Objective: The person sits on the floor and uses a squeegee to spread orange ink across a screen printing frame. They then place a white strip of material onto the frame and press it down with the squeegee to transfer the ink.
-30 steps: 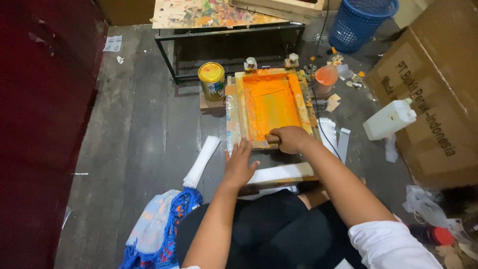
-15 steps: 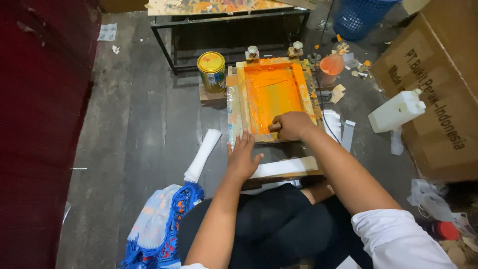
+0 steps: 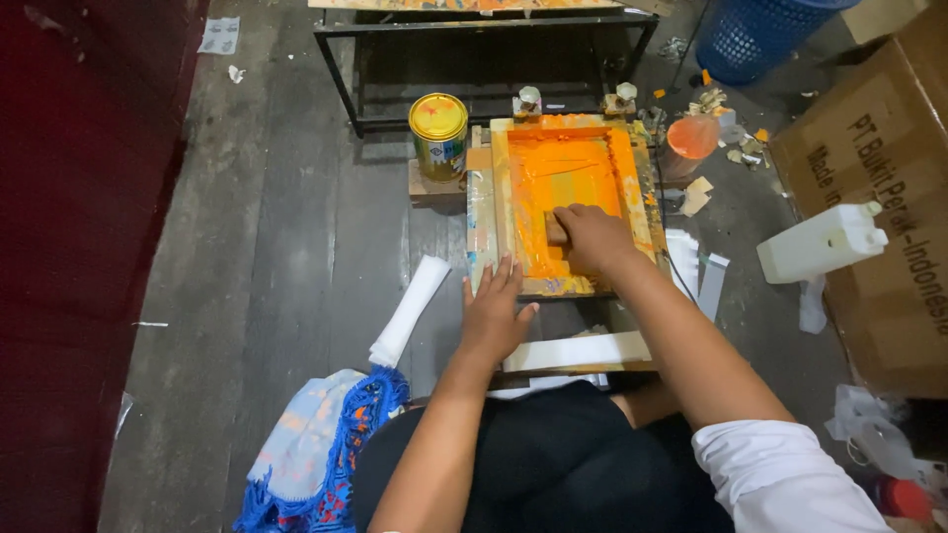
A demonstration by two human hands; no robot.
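Fingers [image 3: 583,222] of the right hand [image 3: 592,240] close around a small squeegee [image 3: 556,228] at the middle of the printing screen [image 3: 565,202]. Left hand [image 3: 494,314] lies flat, fingers spread, holding nothing, pressing the frame's near corner at 7 o'clock. Judged from the ink spread, orange ink [image 3: 553,163] already coats the mesh; the near strip remains to be pulled. Frame: rectangular, wooden, ink-crusted. Yellow-lidded tin [image 3: 438,133] stands at 10 o'clock on rough grey floor planks [image 3: 286,247].
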